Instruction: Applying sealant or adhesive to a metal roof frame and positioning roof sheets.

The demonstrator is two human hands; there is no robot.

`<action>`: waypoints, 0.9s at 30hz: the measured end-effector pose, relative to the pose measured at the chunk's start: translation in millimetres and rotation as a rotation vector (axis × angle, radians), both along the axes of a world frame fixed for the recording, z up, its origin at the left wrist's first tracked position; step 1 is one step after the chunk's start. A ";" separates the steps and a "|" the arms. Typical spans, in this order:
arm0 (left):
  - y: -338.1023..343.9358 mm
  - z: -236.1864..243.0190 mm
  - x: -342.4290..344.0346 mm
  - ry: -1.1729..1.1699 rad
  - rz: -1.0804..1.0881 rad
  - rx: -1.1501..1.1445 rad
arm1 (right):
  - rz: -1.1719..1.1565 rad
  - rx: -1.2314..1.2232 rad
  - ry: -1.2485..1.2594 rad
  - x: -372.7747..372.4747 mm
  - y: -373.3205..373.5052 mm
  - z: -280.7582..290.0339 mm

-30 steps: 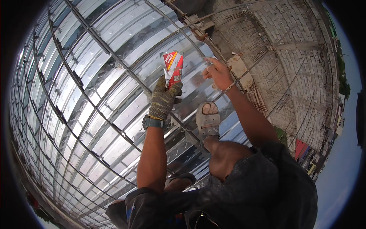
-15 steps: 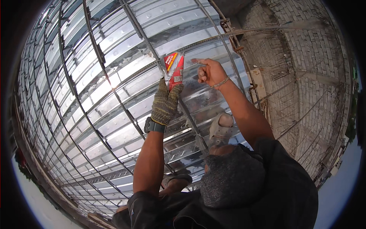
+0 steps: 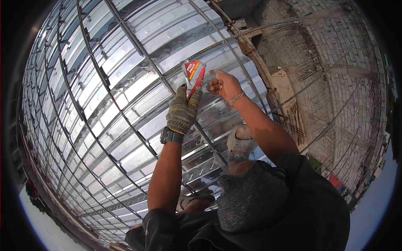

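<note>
A red, yellow and silver packet (image 3: 194,76) is gripped in my left hand (image 3: 182,108), which wears a grey knitted glove and has a watch at the wrist. My bare right hand (image 3: 224,88), with a chain bracelet, is just right of the packet, its fingers curled; whatever they may hold is too small to make out. Under both hands runs shiny ribbed metal decking (image 3: 104,138), crossed by a grid of steel rebar (image 3: 138,50). My sandalled foot (image 3: 240,144) stands on the decking below my right hand.
The decking ends on the right at an edge with rusty bars and boards (image 3: 278,88). Beyond it, lower down, lies a rough grey block surface (image 3: 343,96) with scattered rods (image 3: 295,121). My other sandalled foot (image 3: 194,203) is near the lower middle.
My right hand has moved left toward the packet, its fingers more curled than a second ago. The packet's top now leans further right in my left hand. The view has shifted slightly.
</note>
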State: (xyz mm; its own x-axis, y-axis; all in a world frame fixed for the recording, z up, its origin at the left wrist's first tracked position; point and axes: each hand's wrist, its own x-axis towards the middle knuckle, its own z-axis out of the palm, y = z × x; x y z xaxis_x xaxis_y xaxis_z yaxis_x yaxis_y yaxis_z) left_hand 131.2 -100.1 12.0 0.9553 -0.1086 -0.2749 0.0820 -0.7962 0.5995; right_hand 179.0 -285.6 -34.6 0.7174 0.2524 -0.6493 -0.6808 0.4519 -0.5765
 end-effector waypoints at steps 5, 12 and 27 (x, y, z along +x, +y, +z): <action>-4.8 -6.0 11.6 0.165 0.297 -0.444 | -0.030 -0.061 -0.021 1.9 -11.6 -5.1; 12.2 17.9 12.0 0.188 0.431 -0.764 | -0.069 -0.027 -0.014 11.1 0.7 -6.3; 76.5 66.1 22.4 0.240 0.372 -0.300 | -0.056 0.011 -0.004 16.6 34.5 -6.1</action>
